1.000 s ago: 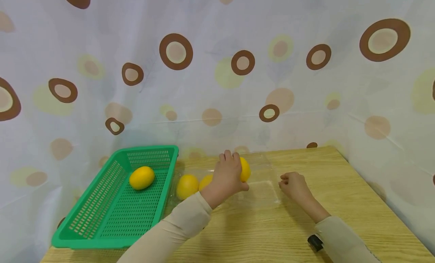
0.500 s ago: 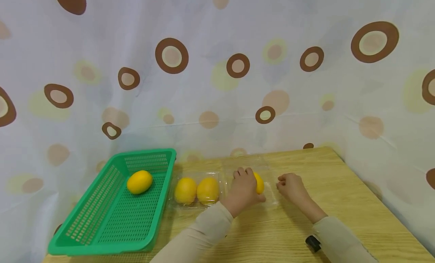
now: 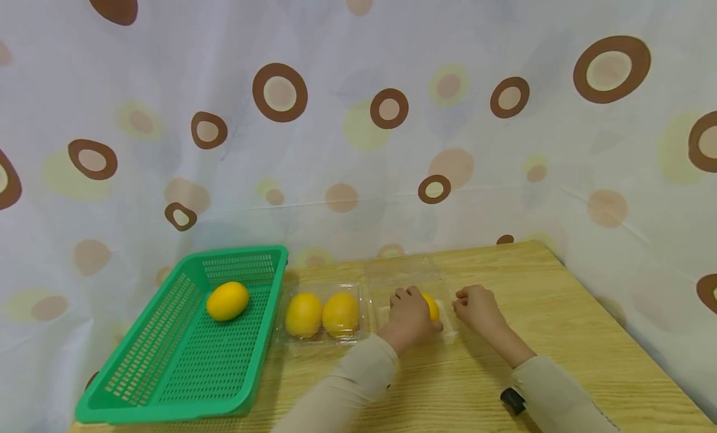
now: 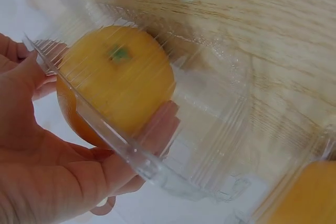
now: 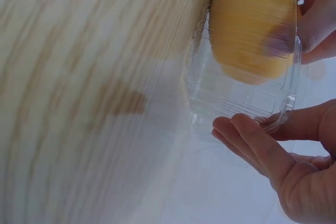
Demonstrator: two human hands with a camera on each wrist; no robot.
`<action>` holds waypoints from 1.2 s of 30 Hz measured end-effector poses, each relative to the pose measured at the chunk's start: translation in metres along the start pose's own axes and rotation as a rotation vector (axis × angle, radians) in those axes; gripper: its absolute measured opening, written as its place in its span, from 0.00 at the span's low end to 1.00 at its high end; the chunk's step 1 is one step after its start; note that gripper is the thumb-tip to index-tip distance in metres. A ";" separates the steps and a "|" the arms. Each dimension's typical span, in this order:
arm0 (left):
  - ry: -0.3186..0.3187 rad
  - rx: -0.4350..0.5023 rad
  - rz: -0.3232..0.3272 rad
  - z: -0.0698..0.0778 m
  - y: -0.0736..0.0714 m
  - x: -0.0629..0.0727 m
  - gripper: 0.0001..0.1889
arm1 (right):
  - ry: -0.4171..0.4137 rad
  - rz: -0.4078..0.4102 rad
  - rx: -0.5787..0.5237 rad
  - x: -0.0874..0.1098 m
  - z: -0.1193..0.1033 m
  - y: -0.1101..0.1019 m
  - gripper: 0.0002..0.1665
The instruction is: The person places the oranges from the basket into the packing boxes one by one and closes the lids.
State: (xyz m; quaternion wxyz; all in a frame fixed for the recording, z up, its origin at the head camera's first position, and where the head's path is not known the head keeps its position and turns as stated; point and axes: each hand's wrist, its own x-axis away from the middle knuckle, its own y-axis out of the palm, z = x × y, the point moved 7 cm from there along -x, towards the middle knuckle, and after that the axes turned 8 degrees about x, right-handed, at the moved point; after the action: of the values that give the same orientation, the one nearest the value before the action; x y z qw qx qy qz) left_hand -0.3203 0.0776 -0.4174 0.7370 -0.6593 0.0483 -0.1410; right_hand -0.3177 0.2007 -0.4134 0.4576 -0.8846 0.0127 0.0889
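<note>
My left hand [image 3: 411,321] grips an orange [image 3: 432,307], yellow-orange with a green stem end [image 4: 119,52]. The orange sits low inside an uncovered clear plastic clamshell box [image 4: 210,124], seen through its wall in the left wrist view. Fingers and thumb of that hand reach over the rim and lie round the fruit's sides. At the box's right end, my right hand [image 3: 476,310] pinches the rim between thumb and fingers; the right wrist view shows its fingertips [image 5: 244,124] against the outer wall. Part of the orange is hidden behind my left hand.
Left of this box stands a second clear box [image 3: 363,315] holding two oranges [image 3: 340,315]. Farther left, a green plastic basket [image 3: 263,339] holds one more orange [image 3: 228,301]. A patterned curtain [image 3: 336,140] hangs behind the wooden table [image 3: 448,383].
My left hand has carried the orange rightward and down into the clear box, uncovering the two oranges in the second box. The right hand has stayed at the box's end.
</note>
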 end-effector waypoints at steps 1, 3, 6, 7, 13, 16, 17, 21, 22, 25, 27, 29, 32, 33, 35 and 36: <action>-0.008 -0.006 -0.002 0.000 0.001 -0.001 0.40 | 0.001 -0.002 -0.002 0.000 -0.001 0.000 0.14; -0.024 -0.018 0.003 0.000 0.001 -0.001 0.40 | 0.003 -0.002 -0.005 0.001 -0.002 0.000 0.14; -0.038 -0.010 0.016 0.001 0.000 0.000 0.39 | 0.008 -0.004 -0.006 0.002 -0.003 0.000 0.13; -0.040 0.001 0.019 0.002 -0.001 0.001 0.38 | 0.010 -0.005 -0.007 0.002 -0.003 -0.001 0.14; -0.051 0.114 0.001 0.006 -0.003 0.004 0.38 | 0.022 -0.017 -0.011 0.003 -0.004 -0.001 0.15; -0.032 0.158 -0.017 0.010 -0.004 0.005 0.38 | 0.027 -0.024 -0.013 0.003 -0.005 -0.002 0.16; -0.026 0.173 -0.023 0.011 -0.005 0.006 0.39 | 0.029 -0.028 -0.014 0.003 -0.005 -0.002 0.16; -0.008 0.211 -0.037 0.014 -0.008 0.007 0.39 | 0.031 -0.034 -0.009 0.002 -0.005 -0.003 0.16; -0.009 0.214 -0.041 0.015 -0.009 0.006 0.39 | 0.034 -0.035 -0.003 0.001 -0.004 -0.004 0.16; -0.011 0.228 -0.055 0.014 -0.010 0.005 0.39 | 0.041 -0.035 0.008 0.000 -0.003 -0.004 0.17; -0.016 0.234 -0.075 0.013 -0.008 0.003 0.40 | 0.049 -0.034 0.010 0.000 -0.002 -0.004 0.17; -0.020 0.226 -0.098 0.012 -0.006 0.002 0.40 | 0.054 -0.039 0.004 0.001 -0.001 -0.002 0.17; -0.020 0.187 -0.128 0.011 -0.003 0.001 0.41 | 0.054 -0.049 -0.004 0.001 0.000 0.001 0.17; -0.016 0.168 -0.134 0.011 -0.003 0.001 0.40 | 0.051 -0.051 -0.006 0.001 0.000 0.002 0.17; 0.003 0.117 -0.139 0.012 -0.004 0.002 0.39 | 0.047 -0.051 -0.009 0.001 0.000 0.002 0.17; 0.016 0.088 -0.141 0.013 -0.005 0.002 0.38 | 0.048 -0.049 -0.010 0.001 0.000 0.003 0.17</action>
State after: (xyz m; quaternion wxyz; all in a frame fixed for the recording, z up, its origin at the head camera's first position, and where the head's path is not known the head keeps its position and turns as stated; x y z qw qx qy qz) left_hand -0.3158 0.0886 -0.4103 0.7531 -0.6268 0.0014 -0.2000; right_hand -0.3172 0.1991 -0.4155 0.4549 -0.8888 0.0016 0.0566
